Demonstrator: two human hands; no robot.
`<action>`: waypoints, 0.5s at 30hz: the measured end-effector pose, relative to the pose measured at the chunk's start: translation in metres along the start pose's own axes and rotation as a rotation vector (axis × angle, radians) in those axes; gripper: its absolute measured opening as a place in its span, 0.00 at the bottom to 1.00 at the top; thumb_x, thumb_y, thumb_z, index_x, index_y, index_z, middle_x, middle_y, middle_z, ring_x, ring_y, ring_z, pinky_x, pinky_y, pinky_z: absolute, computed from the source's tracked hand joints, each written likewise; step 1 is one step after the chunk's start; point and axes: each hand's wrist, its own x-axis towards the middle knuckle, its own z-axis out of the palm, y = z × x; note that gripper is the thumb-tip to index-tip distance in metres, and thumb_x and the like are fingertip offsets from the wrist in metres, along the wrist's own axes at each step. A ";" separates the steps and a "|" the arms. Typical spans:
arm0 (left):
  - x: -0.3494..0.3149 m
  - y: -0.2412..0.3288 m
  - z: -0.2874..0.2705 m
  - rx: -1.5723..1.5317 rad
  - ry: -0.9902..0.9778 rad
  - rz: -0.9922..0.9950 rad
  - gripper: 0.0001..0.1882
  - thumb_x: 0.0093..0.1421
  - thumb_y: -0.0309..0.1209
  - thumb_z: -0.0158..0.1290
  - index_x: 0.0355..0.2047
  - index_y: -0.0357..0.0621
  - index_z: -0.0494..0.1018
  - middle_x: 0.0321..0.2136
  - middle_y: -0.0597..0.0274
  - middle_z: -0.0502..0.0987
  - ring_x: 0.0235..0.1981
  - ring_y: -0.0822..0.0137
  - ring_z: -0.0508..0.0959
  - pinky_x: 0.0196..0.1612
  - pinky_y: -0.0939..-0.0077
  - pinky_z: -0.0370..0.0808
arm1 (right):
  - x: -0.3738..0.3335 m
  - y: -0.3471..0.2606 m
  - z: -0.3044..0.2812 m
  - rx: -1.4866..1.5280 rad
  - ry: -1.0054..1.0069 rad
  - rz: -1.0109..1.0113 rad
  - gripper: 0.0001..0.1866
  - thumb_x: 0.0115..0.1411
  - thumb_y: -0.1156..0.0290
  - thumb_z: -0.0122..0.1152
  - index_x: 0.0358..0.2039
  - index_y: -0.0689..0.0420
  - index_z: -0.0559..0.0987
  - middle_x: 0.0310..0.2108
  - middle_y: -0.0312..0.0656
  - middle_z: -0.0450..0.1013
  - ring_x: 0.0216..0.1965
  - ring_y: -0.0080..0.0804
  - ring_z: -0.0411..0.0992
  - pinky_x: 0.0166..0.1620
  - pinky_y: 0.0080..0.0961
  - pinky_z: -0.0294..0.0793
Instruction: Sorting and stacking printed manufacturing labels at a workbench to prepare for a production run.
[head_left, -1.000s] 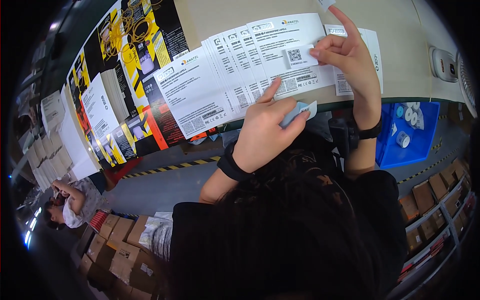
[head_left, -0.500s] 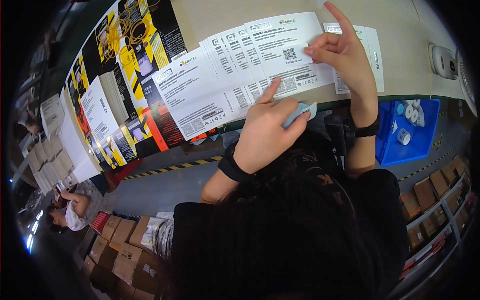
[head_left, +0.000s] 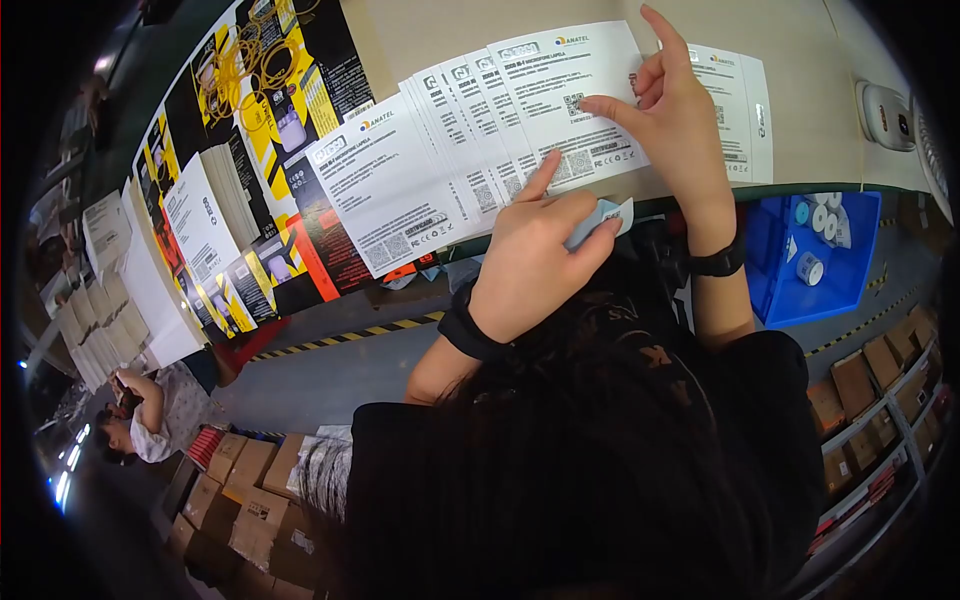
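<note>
A row of overlapping white printed cards (head_left: 385,195) lies fanned along the table. My left hand (head_left: 535,260) is closed, with a folded light-blue and white slip (head_left: 598,222) pinched at the thumb. Its index finger stretches out onto the lower edge of the rightmost card in the row (head_left: 545,90). On that same card rests the thumb of my right hand (head_left: 675,115), beside a small square code. The right index finger points up and away, the other fingers are partly curled, and nothing shows in them. More white cards (head_left: 745,110) lie behind my right wrist, partly hidden.
Yellow rubber bands (head_left: 245,75) lie on black-and-yellow printed sheets (head_left: 285,265) at the left, near a stack of white cards (head_left: 195,220). A blue bin (head_left: 815,290) with white rolls stands below the table's right edge. A white device (head_left: 887,115) sits far right.
My right hand has shifted slightly left across the card, its thumb now extended and apart from the index finger. Cards behind that hand show more. My left hand has hardly moved.
</note>
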 end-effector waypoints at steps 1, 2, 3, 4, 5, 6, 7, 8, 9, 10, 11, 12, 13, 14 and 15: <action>0.000 0.000 0.000 0.008 -0.007 -0.003 0.11 0.50 0.25 0.53 0.15 0.37 0.63 0.07 0.57 0.61 0.12 0.52 0.63 0.59 0.60 0.59 | 0.000 0.003 0.001 -0.027 0.035 -0.026 0.42 0.45 0.79 0.65 0.60 0.58 0.54 0.19 0.38 0.64 0.22 0.27 0.65 0.28 0.19 0.66; 0.000 0.000 -0.001 0.017 -0.012 -0.007 0.11 0.50 0.25 0.53 0.15 0.37 0.63 0.07 0.57 0.62 0.12 0.52 0.63 0.59 0.60 0.59 | 0.001 0.007 0.003 -0.054 0.069 -0.053 0.42 0.45 0.77 0.65 0.59 0.57 0.55 0.20 0.39 0.64 0.22 0.28 0.64 0.29 0.20 0.66; 0.000 0.000 0.000 0.024 -0.021 -0.007 0.11 0.50 0.25 0.53 0.15 0.37 0.63 0.08 0.57 0.62 0.12 0.52 0.63 0.59 0.60 0.59 | 0.002 0.014 0.003 -0.055 0.075 -0.056 0.42 0.45 0.77 0.65 0.59 0.57 0.55 0.20 0.39 0.64 0.22 0.28 0.64 0.29 0.20 0.66; -0.001 0.002 0.000 0.024 -0.019 -0.001 0.11 0.50 0.25 0.53 0.15 0.37 0.63 0.08 0.57 0.62 0.12 0.52 0.63 0.59 0.60 0.59 | 0.005 0.024 0.005 -0.060 0.103 -0.109 0.41 0.46 0.77 0.64 0.59 0.55 0.55 0.20 0.39 0.64 0.23 0.28 0.64 0.29 0.20 0.66; -0.002 0.004 0.002 0.033 0.005 0.031 0.11 0.50 0.25 0.53 0.16 0.38 0.64 0.08 0.57 0.63 0.12 0.52 0.64 0.59 0.59 0.58 | 0.008 0.034 0.006 -0.066 0.131 -0.163 0.40 0.48 0.76 0.63 0.60 0.54 0.55 0.21 0.38 0.64 0.23 0.28 0.65 0.29 0.20 0.66; -0.004 0.004 0.003 0.045 0.034 0.062 0.11 0.50 0.25 0.53 0.16 0.38 0.64 0.08 0.57 0.63 0.12 0.52 0.65 0.60 0.59 0.57 | 0.010 0.038 0.008 -0.069 0.154 -0.220 0.39 0.50 0.75 0.62 0.60 0.52 0.55 0.22 0.38 0.64 0.24 0.28 0.65 0.30 0.20 0.66; -0.006 0.005 0.003 0.057 0.062 0.091 0.10 0.50 0.25 0.53 0.16 0.38 0.64 0.08 0.56 0.64 0.13 0.52 0.66 0.60 0.58 0.57 | 0.009 0.039 0.009 -0.067 0.153 -0.228 0.39 0.50 0.75 0.62 0.60 0.52 0.55 0.22 0.38 0.64 0.24 0.28 0.65 0.30 0.20 0.66; -0.008 0.006 0.000 0.061 0.068 0.093 0.10 0.50 0.25 0.53 0.16 0.38 0.64 0.08 0.56 0.64 0.13 0.52 0.66 0.60 0.58 0.57 | 0.006 0.041 0.009 -0.036 0.141 -0.289 0.37 0.50 0.76 0.60 0.60 0.53 0.56 0.29 0.39 0.67 0.29 0.29 0.67 0.34 0.21 0.68; -0.011 0.008 -0.004 0.099 0.055 0.084 0.09 0.50 0.25 0.53 0.17 0.38 0.65 0.08 0.56 0.65 0.13 0.52 0.67 0.60 0.58 0.56 | 0.003 0.042 0.009 -0.004 0.128 -0.350 0.35 0.51 0.77 0.59 0.59 0.54 0.57 0.35 0.41 0.69 0.35 0.29 0.69 0.39 0.22 0.69; -0.013 0.009 -0.009 0.135 0.041 0.075 0.09 0.49 0.25 0.53 0.17 0.38 0.66 0.08 0.56 0.65 0.14 0.53 0.68 0.60 0.58 0.56 | 0.001 0.041 0.009 0.026 0.116 -0.410 0.33 0.52 0.78 0.57 0.58 0.55 0.59 0.42 0.42 0.71 0.41 0.29 0.71 0.44 0.24 0.70; -0.016 0.010 -0.011 0.171 0.027 0.062 0.08 0.49 0.25 0.53 0.18 0.38 0.66 0.09 0.56 0.66 0.14 0.53 0.68 0.60 0.57 0.56 | -0.004 0.037 0.011 0.028 0.112 -0.414 0.33 0.52 0.78 0.57 0.58 0.55 0.59 0.42 0.42 0.71 0.41 0.29 0.71 0.44 0.24 0.70; -0.017 0.009 -0.010 0.173 0.031 0.060 0.08 0.49 0.25 0.53 0.18 0.38 0.66 0.09 0.56 0.66 0.14 0.53 0.68 0.60 0.57 0.56 | -0.009 0.031 0.015 -0.065 0.023 -0.586 0.31 0.52 0.75 0.57 0.58 0.55 0.60 0.46 0.43 0.68 0.45 0.33 0.69 0.48 0.28 0.66; -0.016 0.005 -0.008 0.181 0.056 0.083 0.08 0.49 0.26 0.53 0.18 0.38 0.67 0.09 0.56 0.66 0.15 0.53 0.69 0.60 0.57 0.56 | -0.014 0.025 0.018 -0.160 -0.067 -0.757 0.30 0.52 0.73 0.57 0.57 0.56 0.61 0.50 0.44 0.66 0.49 0.36 0.66 0.53 0.32 0.63; -0.016 0.001 -0.005 0.188 0.080 0.105 0.08 0.50 0.26 0.53 0.18 0.38 0.67 0.09 0.56 0.67 0.16 0.53 0.70 0.60 0.58 0.56 | -0.017 0.021 0.019 -0.257 -0.158 -0.926 0.30 0.53 0.70 0.57 0.56 0.56 0.61 0.54 0.44 0.63 0.53 0.40 0.64 0.57 0.36 0.59; -0.016 0.000 -0.004 0.195 0.104 0.129 0.08 0.50 0.26 0.53 0.18 0.37 0.67 0.10 0.55 0.67 0.17 0.53 0.71 0.60 0.58 0.56 | -0.019 0.021 0.020 -0.258 -0.159 -0.929 0.30 0.53 0.70 0.57 0.56 0.56 0.61 0.54 0.44 0.63 0.53 0.40 0.64 0.57 0.36 0.59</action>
